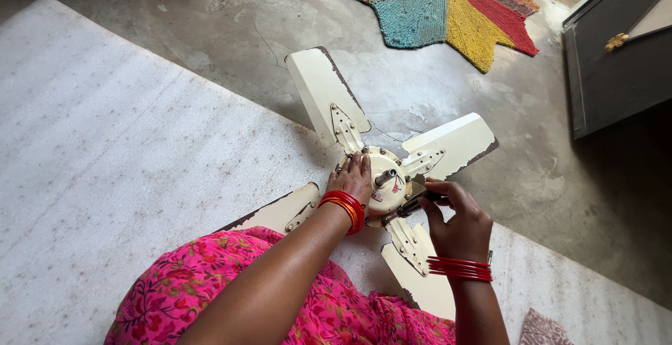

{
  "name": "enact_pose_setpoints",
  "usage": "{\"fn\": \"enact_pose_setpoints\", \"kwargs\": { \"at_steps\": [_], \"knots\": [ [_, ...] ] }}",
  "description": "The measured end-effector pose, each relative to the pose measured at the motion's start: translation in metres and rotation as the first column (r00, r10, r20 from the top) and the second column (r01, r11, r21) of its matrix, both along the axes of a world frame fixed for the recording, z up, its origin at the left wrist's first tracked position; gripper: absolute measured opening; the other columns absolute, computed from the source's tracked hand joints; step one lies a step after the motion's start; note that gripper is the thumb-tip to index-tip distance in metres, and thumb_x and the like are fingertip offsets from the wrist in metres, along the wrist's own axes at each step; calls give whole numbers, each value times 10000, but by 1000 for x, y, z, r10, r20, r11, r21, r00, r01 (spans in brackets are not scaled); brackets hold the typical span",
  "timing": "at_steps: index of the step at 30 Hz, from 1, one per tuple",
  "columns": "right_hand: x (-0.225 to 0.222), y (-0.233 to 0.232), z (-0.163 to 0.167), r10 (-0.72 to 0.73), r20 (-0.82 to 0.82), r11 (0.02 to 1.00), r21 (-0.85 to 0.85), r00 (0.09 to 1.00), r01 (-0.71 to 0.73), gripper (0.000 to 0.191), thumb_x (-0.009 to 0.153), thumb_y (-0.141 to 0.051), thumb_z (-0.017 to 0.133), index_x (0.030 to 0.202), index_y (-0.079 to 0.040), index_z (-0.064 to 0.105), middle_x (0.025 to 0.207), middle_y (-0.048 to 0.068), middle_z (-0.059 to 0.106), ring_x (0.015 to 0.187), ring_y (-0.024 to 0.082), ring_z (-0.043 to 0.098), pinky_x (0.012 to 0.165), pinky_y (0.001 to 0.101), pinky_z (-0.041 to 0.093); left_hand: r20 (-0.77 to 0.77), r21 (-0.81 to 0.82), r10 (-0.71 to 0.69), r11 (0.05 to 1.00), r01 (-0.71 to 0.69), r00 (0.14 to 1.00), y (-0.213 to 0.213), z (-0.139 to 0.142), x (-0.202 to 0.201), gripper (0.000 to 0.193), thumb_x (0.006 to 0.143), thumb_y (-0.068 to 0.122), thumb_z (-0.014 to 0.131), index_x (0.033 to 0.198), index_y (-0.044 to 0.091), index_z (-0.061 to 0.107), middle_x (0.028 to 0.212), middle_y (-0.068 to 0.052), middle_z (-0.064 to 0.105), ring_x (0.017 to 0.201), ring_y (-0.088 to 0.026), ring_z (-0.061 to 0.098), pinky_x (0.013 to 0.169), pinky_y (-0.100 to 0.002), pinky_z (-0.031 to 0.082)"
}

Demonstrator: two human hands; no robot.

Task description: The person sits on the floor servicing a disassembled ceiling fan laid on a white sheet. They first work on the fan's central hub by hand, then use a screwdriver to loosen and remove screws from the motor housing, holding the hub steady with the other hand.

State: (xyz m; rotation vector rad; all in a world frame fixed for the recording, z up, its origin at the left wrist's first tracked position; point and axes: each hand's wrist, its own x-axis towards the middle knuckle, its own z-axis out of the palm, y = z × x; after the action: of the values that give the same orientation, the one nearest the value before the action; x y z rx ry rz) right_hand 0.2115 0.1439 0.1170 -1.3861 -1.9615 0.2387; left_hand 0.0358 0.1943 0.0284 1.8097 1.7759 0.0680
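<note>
Cream ceiling fan [387, 177] (four blades), two hands: left hand [354, 177], right hand [458, 222].

White foam sheet [119, 142] covered the left floor. Multicoloured star-shaped knitted mat [448, 2] lay on grey concrete floor [532, 177] at top. Dark door [616, 65] with gold ornament [617, 41] stood at right.

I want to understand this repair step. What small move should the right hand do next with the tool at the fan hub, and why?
Probably turn the tool a little where it sits. The right hand has its grip on the dark handle, whose tip meets the cream motor hub near a blade bracket. The left hand presses flat on the hub, seemingly steadying it. The exact screw is hidden.
</note>
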Motion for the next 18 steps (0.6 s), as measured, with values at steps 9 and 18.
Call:
{"fn": "enact_pose_setpoints", "kwargs": {
  "at_steps": [9, 18],
  "knots": [
    [2, -5, -9, -131, 87, 990, 69, 988, 126, 287, 773, -265, 892, 964, -103, 750, 970, 44, 736, 854, 183, 729, 722, 328, 585, 9, -9, 4, 1000, -4, 1000, -2, 4, -1, 1170, 835, 262, 844, 1630, 79, 6, 1719, -125, 46, 1575, -296, 123, 1265, -489, 188],
    [0, 0, -2, -132, 9, 991, -4, 991, 132, 276, 755, -159, 871, 998, -103, 753, 1019, 56, 701, 847, 168, 718, 767, 308, 599, -1, -16, -10, 1000, 10, 1000, 0, -2, -1, 1163, 851, 248, 831, 1633, 78, -12, 1721, -126, 30, 1576, -298, 120, 1265, -486, 192]
  ]
}}
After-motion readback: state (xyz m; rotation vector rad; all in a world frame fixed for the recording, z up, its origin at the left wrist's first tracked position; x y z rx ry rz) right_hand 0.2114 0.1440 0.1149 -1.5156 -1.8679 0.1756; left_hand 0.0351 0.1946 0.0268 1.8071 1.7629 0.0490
